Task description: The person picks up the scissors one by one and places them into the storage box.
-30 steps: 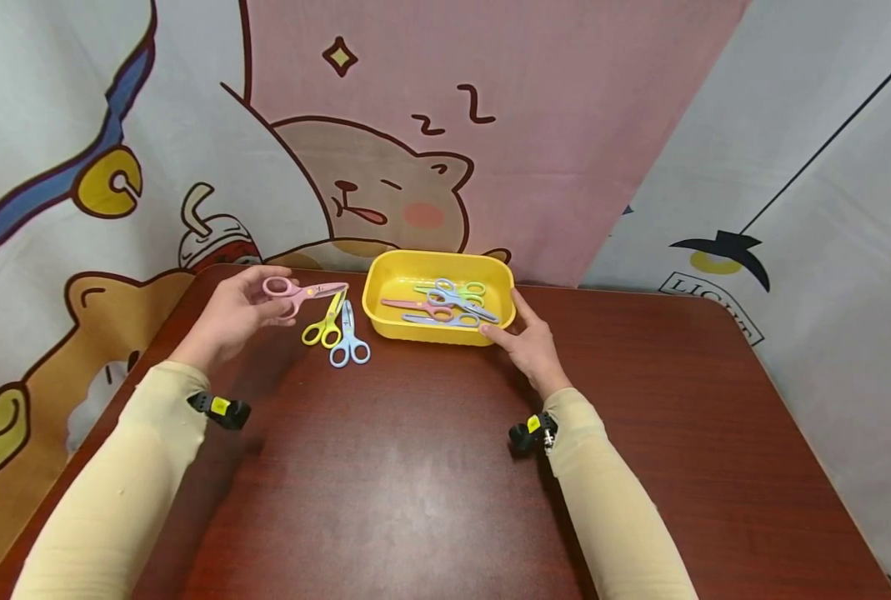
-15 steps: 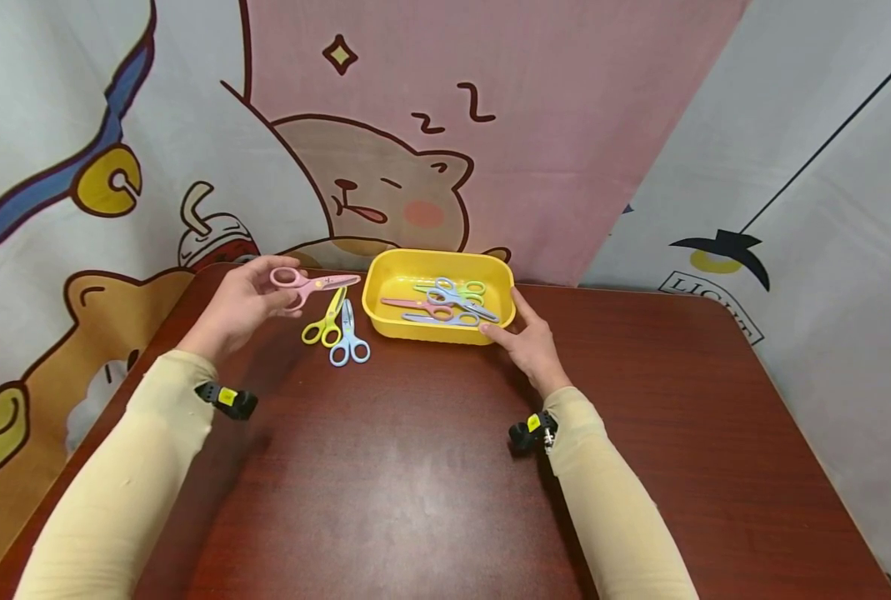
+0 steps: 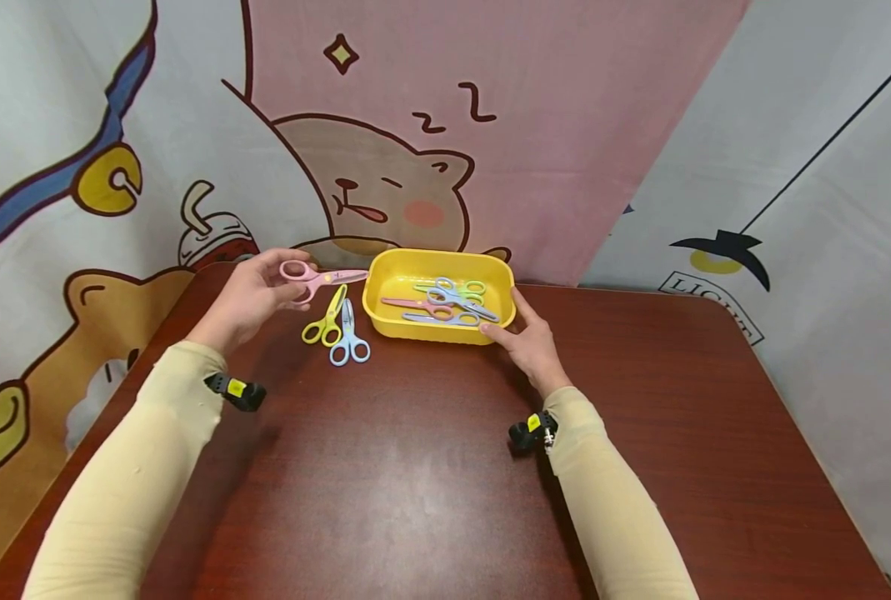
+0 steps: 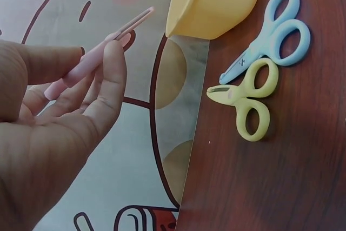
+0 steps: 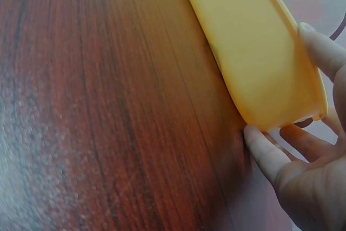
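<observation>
**Pastels Over Reddish-Brown Grain**

On my feed I see pink scissors (image 3: 328, 277), yellow scissors (image 4: 241, 94), light-blue scissors (image 4: 265, 38) and a yellow tray (image 3: 422, 332) with blue, pink and green pairs (image 3: 456, 298). The surface (image 3: 430, 467) is reddish-brown woodgrain, the sleeves (image 3: 126, 483) cream, the far backdrop (image 3: 565, 125) pink and white with a tan bear (image 3: 385, 158).

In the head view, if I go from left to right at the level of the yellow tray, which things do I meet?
Left grip, yellow scissors, light-blue scissors, yellow tray holding other scissors, right grip. The held pink scissors span the yellow pair's place; omitted.
</observation>
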`<state>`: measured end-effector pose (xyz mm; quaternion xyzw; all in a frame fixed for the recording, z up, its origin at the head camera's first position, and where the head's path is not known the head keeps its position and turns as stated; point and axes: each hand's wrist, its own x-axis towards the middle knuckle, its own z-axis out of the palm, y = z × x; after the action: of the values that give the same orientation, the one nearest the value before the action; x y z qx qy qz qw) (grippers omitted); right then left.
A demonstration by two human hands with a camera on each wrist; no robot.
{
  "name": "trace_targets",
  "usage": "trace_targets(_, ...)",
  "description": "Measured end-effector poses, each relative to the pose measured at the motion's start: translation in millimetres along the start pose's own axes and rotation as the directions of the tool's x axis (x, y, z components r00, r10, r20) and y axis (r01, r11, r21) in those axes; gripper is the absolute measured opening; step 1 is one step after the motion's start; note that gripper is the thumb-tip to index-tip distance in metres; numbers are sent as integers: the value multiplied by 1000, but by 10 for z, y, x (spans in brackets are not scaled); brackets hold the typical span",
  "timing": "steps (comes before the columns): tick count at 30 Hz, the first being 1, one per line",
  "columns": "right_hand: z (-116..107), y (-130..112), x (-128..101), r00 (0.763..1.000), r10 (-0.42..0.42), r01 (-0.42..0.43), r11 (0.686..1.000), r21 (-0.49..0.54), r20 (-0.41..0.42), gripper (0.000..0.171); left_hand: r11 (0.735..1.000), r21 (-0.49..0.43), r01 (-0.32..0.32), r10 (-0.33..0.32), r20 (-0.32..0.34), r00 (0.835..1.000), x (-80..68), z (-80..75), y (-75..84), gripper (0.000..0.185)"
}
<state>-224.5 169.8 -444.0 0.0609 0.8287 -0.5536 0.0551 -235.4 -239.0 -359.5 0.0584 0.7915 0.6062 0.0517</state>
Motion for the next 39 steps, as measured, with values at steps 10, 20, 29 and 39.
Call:
trace_targets(10,-9,-4,0,1000,2,-2,1000,-7,5,96,1000,-3,6,-6,0,1000,67,77,28,47)
trace_targets(20,-15,-4,0,1000,8,-8,1000,-24,-1,96,999,-33,-1,1,14,1000,165,179,125,45)
trace_targets(29,-12,-12,-6,1000,11,-11,1000,-14,-1,97,999,-38,7,-6,33,999,226,247,199,45)
trace_targets(39,-16,-10,-7,1000,11,-11,1000,-14,-3,97,999,-48,13,-11,56,998,305,342,285,45)
